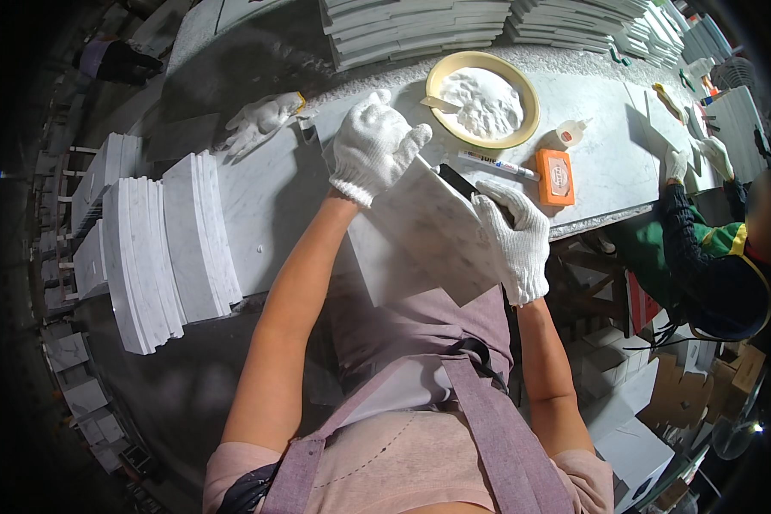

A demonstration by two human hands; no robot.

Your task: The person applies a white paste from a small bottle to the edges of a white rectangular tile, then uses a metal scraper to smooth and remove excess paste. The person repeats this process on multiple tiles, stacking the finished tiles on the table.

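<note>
A white marble tile with grey veins is tilted up in front of me at the table's near edge. My left hand, in a white knitted glove, is closed at its upper corner, with the thumb toward the right. My right hand, gloved the same way, is closed on a black bar-shaped tool that lies along the tile's upper right edge. That hand hides the tool's rear end. Another pale marble slab shows partly behind the tile.
Beyond my hands stands a yellow bowl of white powder with a scraper. Near it are a paint marker, an orange box and a small bottle. Spare gloves and tile stacks are left. A co-worker handles a tile at right.
</note>
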